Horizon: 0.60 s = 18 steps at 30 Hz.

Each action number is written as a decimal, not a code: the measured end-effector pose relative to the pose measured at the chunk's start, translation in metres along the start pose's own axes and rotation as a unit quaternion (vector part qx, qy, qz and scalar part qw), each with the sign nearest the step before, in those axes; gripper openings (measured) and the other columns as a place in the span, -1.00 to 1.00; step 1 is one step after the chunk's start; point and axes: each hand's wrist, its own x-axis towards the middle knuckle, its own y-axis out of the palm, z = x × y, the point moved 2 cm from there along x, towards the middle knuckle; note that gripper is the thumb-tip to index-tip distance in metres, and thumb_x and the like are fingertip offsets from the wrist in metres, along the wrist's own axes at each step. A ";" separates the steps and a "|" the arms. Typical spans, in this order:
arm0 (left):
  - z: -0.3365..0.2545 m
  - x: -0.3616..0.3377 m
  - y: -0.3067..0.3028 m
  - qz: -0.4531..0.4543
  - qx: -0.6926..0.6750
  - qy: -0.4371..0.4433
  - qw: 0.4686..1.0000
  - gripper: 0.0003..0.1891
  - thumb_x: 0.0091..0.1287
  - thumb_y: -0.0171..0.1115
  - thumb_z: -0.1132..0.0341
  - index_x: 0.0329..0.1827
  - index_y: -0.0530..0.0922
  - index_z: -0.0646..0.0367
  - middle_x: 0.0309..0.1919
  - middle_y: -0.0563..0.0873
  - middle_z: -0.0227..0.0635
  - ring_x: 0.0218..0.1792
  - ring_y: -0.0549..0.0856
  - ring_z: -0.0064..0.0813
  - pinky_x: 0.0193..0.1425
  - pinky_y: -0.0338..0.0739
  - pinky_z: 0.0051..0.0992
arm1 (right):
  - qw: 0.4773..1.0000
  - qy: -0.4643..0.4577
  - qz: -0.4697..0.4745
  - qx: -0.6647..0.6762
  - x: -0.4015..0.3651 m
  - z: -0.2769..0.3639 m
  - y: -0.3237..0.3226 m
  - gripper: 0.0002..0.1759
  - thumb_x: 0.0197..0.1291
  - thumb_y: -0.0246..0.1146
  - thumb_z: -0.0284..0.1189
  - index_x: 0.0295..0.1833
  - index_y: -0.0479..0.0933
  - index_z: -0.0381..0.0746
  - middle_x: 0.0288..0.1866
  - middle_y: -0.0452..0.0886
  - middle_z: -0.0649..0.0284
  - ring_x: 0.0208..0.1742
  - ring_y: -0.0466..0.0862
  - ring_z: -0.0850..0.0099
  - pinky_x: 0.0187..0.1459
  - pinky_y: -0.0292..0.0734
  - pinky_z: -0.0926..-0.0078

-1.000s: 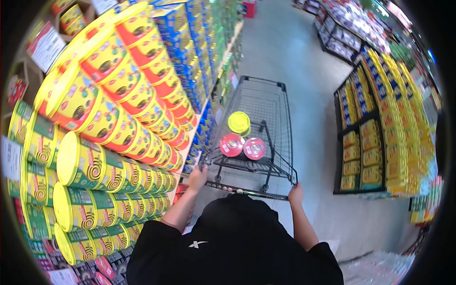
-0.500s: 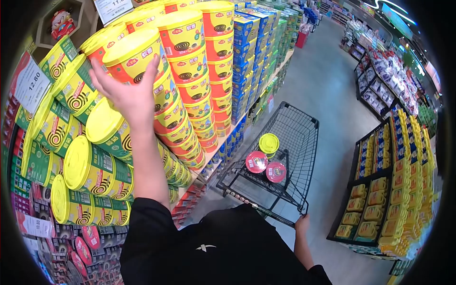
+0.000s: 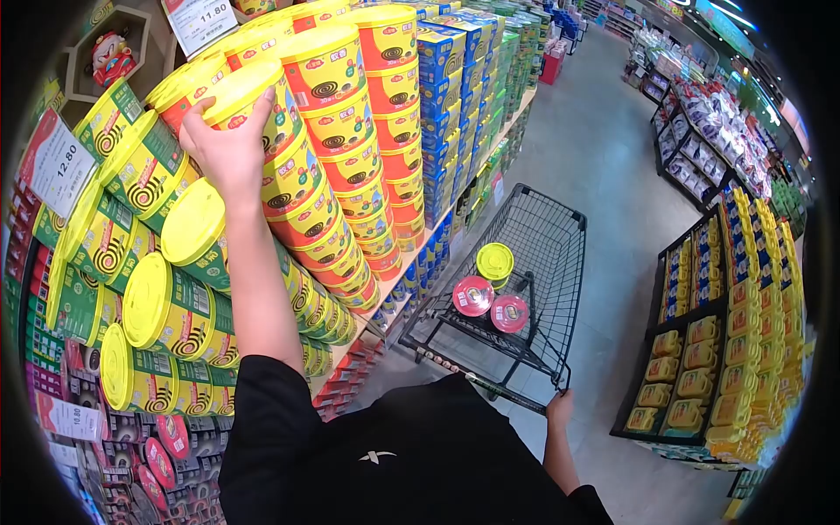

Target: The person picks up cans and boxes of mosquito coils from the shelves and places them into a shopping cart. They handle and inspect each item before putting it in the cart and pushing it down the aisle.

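Note:
My left hand (image 3: 225, 150) is at the top of a stack of yellow and red tubs, with thumb and fingers around the side of the topmost mosquito coil tub (image 3: 248, 87), just below its yellow lid. That tub still sits on the stack. My right hand (image 3: 559, 409) is closed on the end of the handle of a black shopping cart (image 3: 547, 245). Inside the cart stand a yellow-lidded tub (image 3: 495, 261) and two pink-lidded tubs (image 3: 473, 297), grouped close to the handle side.
Green and yellow tubs (image 3: 149, 302) lie on their sides to the left, under a price sign (image 3: 59, 164). Blue boxes (image 3: 437, 79) are stacked beyond the tubs. Shelves of yellow bottles (image 3: 691, 376) stand right of the aisle floor (image 3: 595, 149).
My left hand has closed from a spread grasp to a tighter one around the top tub. My right hand stays on the cart handle, and the view has shifted slightly.

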 end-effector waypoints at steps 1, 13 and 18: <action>-0.001 0.001 0.000 -0.003 -0.003 0.002 1.000 -0.06 -0.05 0.71 -0.12 0.28 0.46 0.30 0.30 0.43 0.12 0.37 0.43 -0.03 0.48 0.32 -0.16 | 1.000 0.005 0.003 -0.002 0.000 0.003 -0.003 -0.82 0.40 0.18 -0.38 -0.03 0.51 -0.27 -0.18 0.71 -0.14 -0.09 0.69 -0.20 -0.09 0.56 -0.10; -0.046 -0.037 -0.065 0.073 -0.434 -0.061 0.896 -0.33 0.16 0.63 0.36 0.26 0.40 0.26 0.08 0.61 -0.19 0.10 0.65 -0.39 0.18 0.61 -0.40 | 0.992 0.028 0.095 -0.079 -0.001 0.027 -0.027 -0.56 0.35 0.27 -0.26 0.18 0.47 -0.34 -0.02 0.69 -0.26 0.06 0.69 -0.18 0.09 0.59 -0.05; -0.065 -0.118 -0.079 0.226 -0.461 -0.062 0.856 -0.04 0.05 0.63 -0.20 0.32 0.35 0.28 0.08 0.55 -0.25 0.11 0.62 -0.40 0.28 0.52 -0.40 | 0.988 -0.135 -0.042 0.068 0.006 0.099 -0.066 -0.15 0.28 0.39 -0.14 0.49 0.30 -0.46 0.39 0.45 -0.29 0.44 0.44 -0.11 0.45 0.33 0.02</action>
